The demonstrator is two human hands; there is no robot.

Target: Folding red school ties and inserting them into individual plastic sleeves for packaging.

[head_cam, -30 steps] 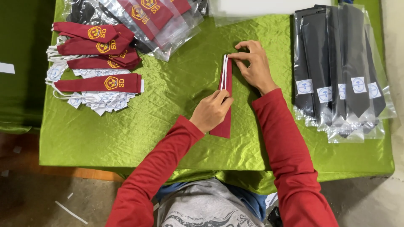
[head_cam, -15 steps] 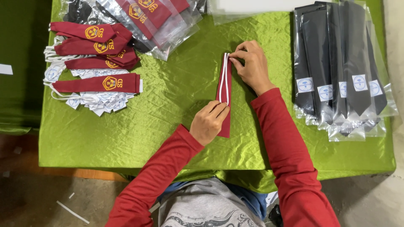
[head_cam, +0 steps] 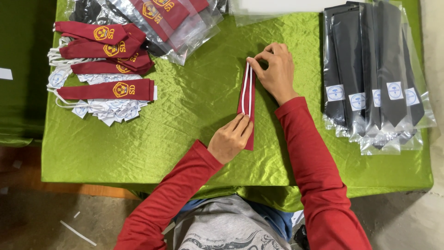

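A dark red necktie (head_cam: 247, 99) lies lengthwise on the green cloth of the table (head_cam: 185, 125), with two white elastic straps running down its upper half. My right hand (head_cam: 274, 71) pinches the tie's far end and the strap tops between thumb and fingers. My left hand (head_cam: 231, 139) presses flat on the tie's near end, fingers together, covering part of it.
A stack of dark red ties with yellow emblems (head_cam: 104, 65) lies at the left on white tags. Bagged red ties (head_cam: 171, 18) sit at the far edge. Dark ties in clear bags (head_cam: 374, 78) are piled at the right. Bare floor (head_cam: 55, 222) lies below the table edge.
The tie has been drawn a little nearer and straightened. My left hand slid down to its near end; my right hand stays pinching the far end.
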